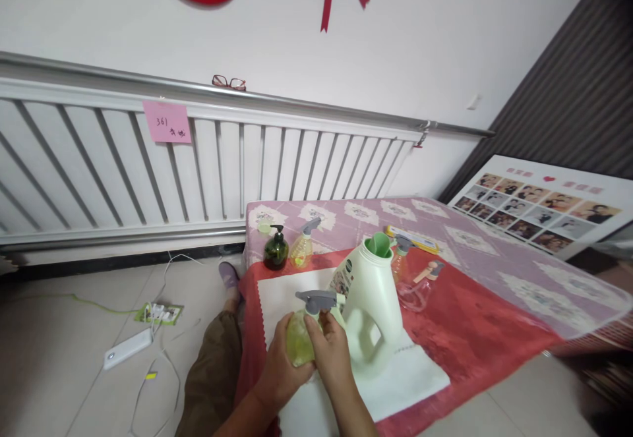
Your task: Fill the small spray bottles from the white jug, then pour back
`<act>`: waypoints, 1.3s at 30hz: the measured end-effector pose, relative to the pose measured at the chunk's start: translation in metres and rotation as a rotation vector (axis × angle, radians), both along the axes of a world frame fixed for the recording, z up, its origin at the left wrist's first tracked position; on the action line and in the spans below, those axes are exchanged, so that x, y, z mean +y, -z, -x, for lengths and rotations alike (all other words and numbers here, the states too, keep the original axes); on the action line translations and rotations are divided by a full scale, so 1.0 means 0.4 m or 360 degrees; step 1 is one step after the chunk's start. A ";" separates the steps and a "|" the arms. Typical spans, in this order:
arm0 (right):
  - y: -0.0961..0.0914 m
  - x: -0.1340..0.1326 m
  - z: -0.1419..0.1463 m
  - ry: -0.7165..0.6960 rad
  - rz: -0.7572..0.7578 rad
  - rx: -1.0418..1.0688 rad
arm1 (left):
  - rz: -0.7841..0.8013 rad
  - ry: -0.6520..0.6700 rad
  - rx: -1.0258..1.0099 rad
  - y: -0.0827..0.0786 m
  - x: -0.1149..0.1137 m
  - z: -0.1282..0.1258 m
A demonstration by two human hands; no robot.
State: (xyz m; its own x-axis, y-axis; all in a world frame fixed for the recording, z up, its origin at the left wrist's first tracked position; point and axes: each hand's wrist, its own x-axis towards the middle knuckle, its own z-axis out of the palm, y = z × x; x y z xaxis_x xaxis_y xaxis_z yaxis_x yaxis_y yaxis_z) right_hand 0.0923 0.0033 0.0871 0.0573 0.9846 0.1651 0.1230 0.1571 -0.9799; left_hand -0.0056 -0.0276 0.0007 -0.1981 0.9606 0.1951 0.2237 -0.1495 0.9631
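Nearest the camera, the left hand [279, 374] cups the round belly of a small yellow-green translucent plastic spray bottle [300, 338], fingers curled around it from below. The right hand [332, 351] closes over the bottle's neck, just under its grey trigger spray head [316, 301]. The bottle is held above a white cloth mat [410, 378] at the near edge of the low table with the red and purple cloths [494, 331]. Just beside it, touching or nearly so, stands a tall white plastic detergent jug [370, 298] with a green funnel [380, 244] in its mouth. Turning the head well likely means keeping the belly still, gripping the collar rather than the trigger, and holding the bottle upright, clear of the jug.
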 end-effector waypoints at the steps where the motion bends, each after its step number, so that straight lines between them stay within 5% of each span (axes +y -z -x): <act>1: 0.001 0.001 -0.003 -0.0007 -0.0024 -0.0015 | -0.0001 -0.0009 -0.0006 -0.002 0.000 -0.001; 7: 0.013 0.001 -0.002 -0.0034 0.0026 -0.0134 | 0.0046 -0.0046 -0.0045 -0.011 0.001 -0.003; 13: 0.014 0.003 0.017 0.0207 -0.0001 -0.0157 | 0.0005 0.0028 -0.0035 -0.009 -0.003 -0.001; 21: -0.011 -0.009 -0.005 -0.0206 -0.0120 -0.0195 | 0.0040 -0.0096 0.0011 0.004 0.002 -0.006; 28: 0.020 0.018 0.013 0.0069 -0.0113 0.0120 | 0.0015 -0.0103 -0.0014 0.001 0.002 -0.005; 36: -0.010 -0.001 -0.017 -0.0083 -0.0148 -0.0021 | 0.0012 -0.0126 -0.0070 0.005 0.005 -0.005; 39: -0.009 0.002 -0.008 0.0026 -0.0131 -0.0059 | -0.0011 -0.0141 -0.0045 0.012 0.005 -0.006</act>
State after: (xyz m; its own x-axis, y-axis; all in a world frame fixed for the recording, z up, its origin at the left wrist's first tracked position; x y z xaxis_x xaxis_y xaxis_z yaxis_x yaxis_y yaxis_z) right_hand 0.0954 0.0041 0.0906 0.0657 0.9667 0.2475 0.1621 0.2344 -0.9585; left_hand -0.0030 -0.0255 -0.0041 -0.2880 0.9375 0.1950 0.2090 -0.1372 0.9682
